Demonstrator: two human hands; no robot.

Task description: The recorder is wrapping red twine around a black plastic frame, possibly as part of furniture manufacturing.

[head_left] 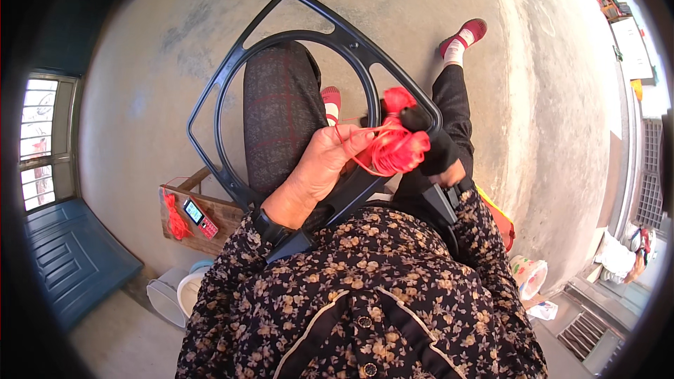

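A black triangular frame with a round inner ring (342, 26) rests across my lap. Over its right side is a bundle of glossy red cord (401, 151), its loops bunched near the middle. My left hand (324, 161) pinches a strand of this cord between thumb and fingertips, just left of the bundle. Dark, glove-like material covers most of my right hand (442, 158), with bare skin showing near the wrist. It is at the bundle's right side, and dark fingers seem to lie among the loops. Blur and the cord hide part of its grip.
At my left a wooden bench (232, 219) carries a red mobile phone (201, 217) and another red cord bundle (175, 216). White buckets (168, 298) stand behind it. A patterned bin (528, 275) is at my right. A blue panelled door (77, 260) is at far left.
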